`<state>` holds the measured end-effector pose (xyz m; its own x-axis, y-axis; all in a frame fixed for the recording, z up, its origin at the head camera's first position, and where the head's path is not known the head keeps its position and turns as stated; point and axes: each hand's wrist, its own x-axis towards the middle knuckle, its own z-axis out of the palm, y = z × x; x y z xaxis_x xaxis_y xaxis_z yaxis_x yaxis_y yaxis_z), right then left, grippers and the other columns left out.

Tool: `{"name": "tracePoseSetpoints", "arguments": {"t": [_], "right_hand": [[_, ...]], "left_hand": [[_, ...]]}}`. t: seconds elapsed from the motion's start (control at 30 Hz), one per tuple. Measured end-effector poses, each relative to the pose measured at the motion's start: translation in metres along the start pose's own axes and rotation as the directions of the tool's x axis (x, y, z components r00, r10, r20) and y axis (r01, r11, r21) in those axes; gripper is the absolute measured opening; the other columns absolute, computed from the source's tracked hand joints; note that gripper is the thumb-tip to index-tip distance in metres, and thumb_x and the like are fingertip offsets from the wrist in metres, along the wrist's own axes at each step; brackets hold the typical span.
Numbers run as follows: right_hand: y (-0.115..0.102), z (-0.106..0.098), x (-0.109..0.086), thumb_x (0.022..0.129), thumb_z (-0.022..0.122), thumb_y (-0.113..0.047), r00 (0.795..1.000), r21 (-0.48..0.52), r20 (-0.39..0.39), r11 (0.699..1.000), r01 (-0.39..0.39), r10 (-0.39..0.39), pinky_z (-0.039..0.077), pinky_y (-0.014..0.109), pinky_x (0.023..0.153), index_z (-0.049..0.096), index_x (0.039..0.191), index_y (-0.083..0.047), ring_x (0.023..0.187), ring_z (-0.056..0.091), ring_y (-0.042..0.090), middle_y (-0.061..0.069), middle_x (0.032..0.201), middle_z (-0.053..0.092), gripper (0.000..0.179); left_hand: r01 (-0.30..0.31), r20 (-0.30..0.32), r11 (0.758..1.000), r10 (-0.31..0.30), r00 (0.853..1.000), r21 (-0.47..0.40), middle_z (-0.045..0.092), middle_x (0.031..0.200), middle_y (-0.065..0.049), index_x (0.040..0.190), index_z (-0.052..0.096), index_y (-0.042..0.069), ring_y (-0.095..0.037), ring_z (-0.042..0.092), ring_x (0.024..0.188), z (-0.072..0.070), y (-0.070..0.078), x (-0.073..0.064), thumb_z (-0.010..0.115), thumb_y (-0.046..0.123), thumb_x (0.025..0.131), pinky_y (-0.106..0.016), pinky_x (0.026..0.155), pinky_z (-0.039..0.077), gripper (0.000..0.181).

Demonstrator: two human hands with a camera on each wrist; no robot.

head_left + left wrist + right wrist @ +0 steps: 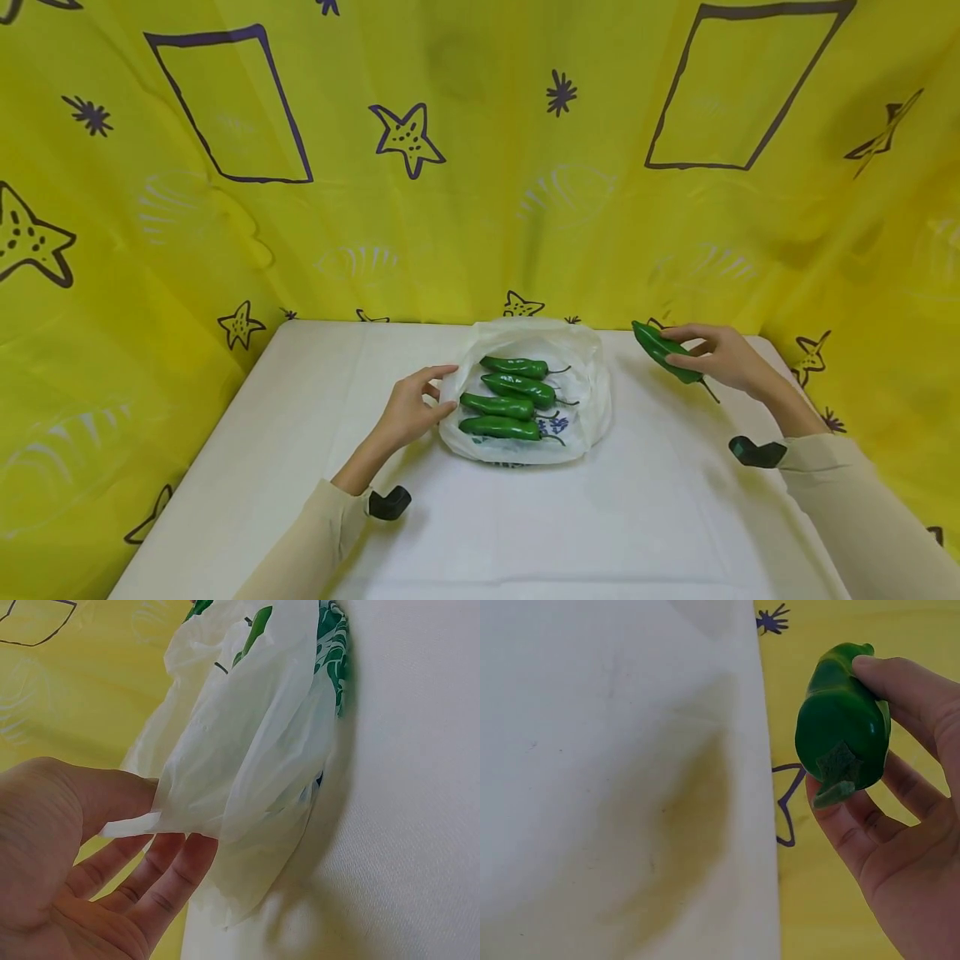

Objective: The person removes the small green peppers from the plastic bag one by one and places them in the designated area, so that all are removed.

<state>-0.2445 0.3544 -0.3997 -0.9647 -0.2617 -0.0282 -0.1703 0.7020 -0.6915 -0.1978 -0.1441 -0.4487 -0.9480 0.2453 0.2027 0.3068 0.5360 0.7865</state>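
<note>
1) I see the left hand at the left rim of the plastic bag, the film pinched between its thumb and fingers
2) I have the right hand gripping one green pepper, thumb on one side, fingers on the other
3) On my head view, that pepper is held up by the far right corner of the white table, well apart from the bag, stem angled down
4) I count four more peppers lying side by side in the bag, stems rightward
</note>
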Motion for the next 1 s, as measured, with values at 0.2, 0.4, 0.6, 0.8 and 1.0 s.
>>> {"name": "tracePoseSetpoints", "arguments": {"t": [0.2, 0.4, 0.6, 0.8, 1.0], "right_hand": [[0.013, 0.007, 0.001, 0.096, 0.074, -0.035, 0.999, 0.005, -0.030, 1.000, -0.031, 0.031, 0.056, 0.026, 0.076, 0.061, 0.140, -0.005, 0.104, 0.064, 0.037, 0.026, 0.138, 0.057, 0.055], [0.025, 0.017, 0.004, 0.097, 0.073, -0.034, 0.997, 0.040, -0.069, 0.999, -0.033, 0.035, 0.055, 0.022, 0.077, 0.060, 0.139, -0.002, 0.112, 0.059, 0.043, 0.026, 0.139, 0.056, 0.055], [0.033, 0.030, 0.008, 0.095, 0.074, -0.038, 0.994, 0.059, -0.095, 0.997, -0.055, 0.060, 0.052, 0.018, 0.078, 0.061, 0.138, -0.002, 0.118, 0.056, 0.041, 0.024, 0.135, 0.059, 0.056], [0.036, 0.041, 0.011, 0.096, 0.073, -0.038, 0.991, 0.059, -0.097, 0.994, -0.089, 0.094, 0.054, 0.023, 0.076, 0.060, 0.139, 0.000, 0.118, 0.058, 0.047, 0.029, 0.131, 0.060, 0.059], [0.037, 0.045, 0.015, 0.096, 0.073, -0.041, 0.987, 0.032, -0.099, 0.991, -0.127, 0.130, 0.052, 0.025, 0.078, 0.060, 0.138, 0.000, 0.122, 0.053, 0.048, 0.030, 0.131, 0.060, 0.061]], "left_hand": [[0.004, 0.000, 1.000, -0.004, 1.000, 0.004, 0.065, 0.127, -0.016, 0.137, 0.065, 0.009, -0.023, 0.067, 0.088, -0.001, 0.000, 0.000, 0.081, 0.000, 0.084, -0.023, 0.057, 0.052, 0.056], [0.002, -0.004, 1.000, -0.002, 1.000, 0.004, 0.065, 0.126, -0.017, 0.137, 0.065, 0.009, -0.023, 0.067, 0.088, -0.001, -0.001, 0.000, 0.081, 0.000, 0.085, -0.024, 0.057, 0.052, 0.056], [0.011, -0.005, 1.000, -0.011, 1.000, 0.000, 0.065, 0.127, -0.016, 0.137, 0.065, 0.009, -0.022, 0.066, 0.087, -0.001, -0.002, -0.001, 0.081, -0.001, 0.084, -0.024, 0.056, 0.051, 0.056], [0.016, -0.003, 1.000, -0.016, 1.000, -0.001, 0.065, 0.128, -0.016, 0.137, 0.065, 0.010, -0.021, 0.066, 0.088, 0.000, -0.003, -0.001, 0.081, -0.001, 0.085, -0.023, 0.056, 0.050, 0.056], [0.009, -0.005, 1.000, -0.009, 1.000, 0.000, 0.065, 0.127, -0.016, 0.137, 0.065, 0.010, -0.021, 0.066, 0.088, 0.000, -0.004, -0.001, 0.080, -0.001, 0.085, -0.024, 0.056, 0.051, 0.055]]}}
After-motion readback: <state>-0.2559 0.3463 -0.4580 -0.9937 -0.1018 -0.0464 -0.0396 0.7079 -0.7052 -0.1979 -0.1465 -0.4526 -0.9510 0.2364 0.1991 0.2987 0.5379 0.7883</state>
